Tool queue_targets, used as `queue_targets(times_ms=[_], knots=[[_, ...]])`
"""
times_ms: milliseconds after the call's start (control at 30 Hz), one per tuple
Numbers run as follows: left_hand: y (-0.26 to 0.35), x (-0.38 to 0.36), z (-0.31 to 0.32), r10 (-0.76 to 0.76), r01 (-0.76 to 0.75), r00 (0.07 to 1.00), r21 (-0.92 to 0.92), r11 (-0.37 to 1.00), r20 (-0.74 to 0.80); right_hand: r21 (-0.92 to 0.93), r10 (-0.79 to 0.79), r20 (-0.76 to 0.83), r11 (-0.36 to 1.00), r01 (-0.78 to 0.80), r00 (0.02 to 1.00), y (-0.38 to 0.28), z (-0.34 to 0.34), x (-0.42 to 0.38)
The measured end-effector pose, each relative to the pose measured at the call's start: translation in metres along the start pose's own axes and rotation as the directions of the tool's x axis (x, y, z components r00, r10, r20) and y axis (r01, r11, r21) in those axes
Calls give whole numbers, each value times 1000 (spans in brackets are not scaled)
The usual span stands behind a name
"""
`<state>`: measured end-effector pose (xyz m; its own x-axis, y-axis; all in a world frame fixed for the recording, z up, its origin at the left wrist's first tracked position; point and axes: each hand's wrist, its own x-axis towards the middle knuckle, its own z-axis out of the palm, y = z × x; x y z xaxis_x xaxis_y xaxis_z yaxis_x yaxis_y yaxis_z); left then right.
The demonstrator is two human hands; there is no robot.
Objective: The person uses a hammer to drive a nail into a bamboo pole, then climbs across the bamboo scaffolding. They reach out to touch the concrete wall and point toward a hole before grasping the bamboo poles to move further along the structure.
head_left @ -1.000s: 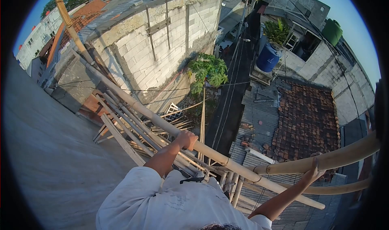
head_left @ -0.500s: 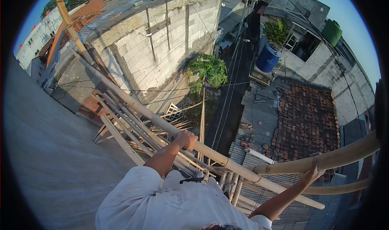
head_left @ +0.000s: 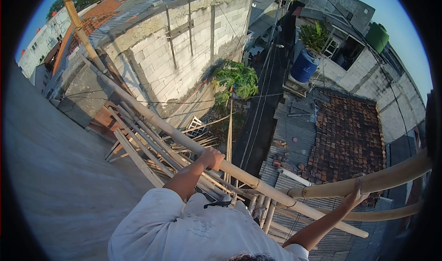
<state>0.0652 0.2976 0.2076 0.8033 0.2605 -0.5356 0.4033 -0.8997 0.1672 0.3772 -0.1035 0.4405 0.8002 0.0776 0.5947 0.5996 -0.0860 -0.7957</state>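
My left hand is wrapped round a long bamboo pole that slants from the upper left to the lower right. At the right, my right hand grips a thicker bamboo pole from its near side, with some of the fingers hidden behind it. The two poles meet between my hands, near dark bindings. Under the thicker pole, another bamboo pole runs toward the right edge.
Below are stacked bamboo poles, a corrugated roof and a tiled roof. A grey wall stands at the left. An upright pole rises at the upper left, and thin wires cross the alley.
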Motion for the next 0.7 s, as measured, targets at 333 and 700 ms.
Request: queue_targets(times_ms=[333, 700], knots=[[1, -1, -1, 2, -2, 1000, 12, 1000, -1, 36, 13, -94, 999, -10, 995, -2, 6, -2], [0, -3, 1, 13, -13, 999, 9, 1000, -41, 24, -8, 26, 1000, 7, 1000, 11, -5, 2]])
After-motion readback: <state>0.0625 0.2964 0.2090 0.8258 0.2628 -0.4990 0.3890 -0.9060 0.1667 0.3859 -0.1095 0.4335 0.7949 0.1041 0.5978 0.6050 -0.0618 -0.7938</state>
